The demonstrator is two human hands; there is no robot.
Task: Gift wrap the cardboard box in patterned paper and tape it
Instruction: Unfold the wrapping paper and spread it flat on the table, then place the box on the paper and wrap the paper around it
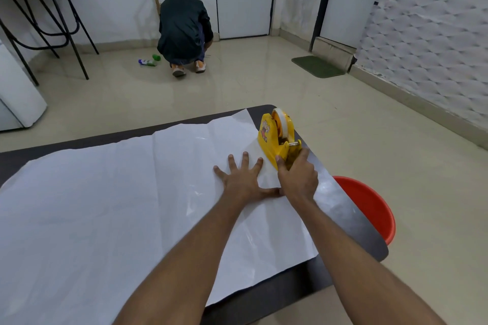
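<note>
Head view of a sheet of paper (105,206) spread plain white side up across a dark bench (351,214), covering most of its top and reaching its near edge. The left hand (244,179) lies flat on the paper near its far right corner, fingers straight and spread, its grip open and pressing the sheet down. Just beside it, the right hand (297,175) closes its grip around the near end of a yellow tape dispenser (277,134), fingers curled over the cutter end. The dispenser stands upright at the paper's right edge, partly on the sheet, and carries a roll of tape (281,120) at its far end. A red bucket (369,203) stands on the floor beside the bench's right edge, partly hidden by it. Well apart, another person (184,26) squats facing the back wall, with bottles (148,62) lying on the floor nearby and a green mat (318,66) to the right.
</note>
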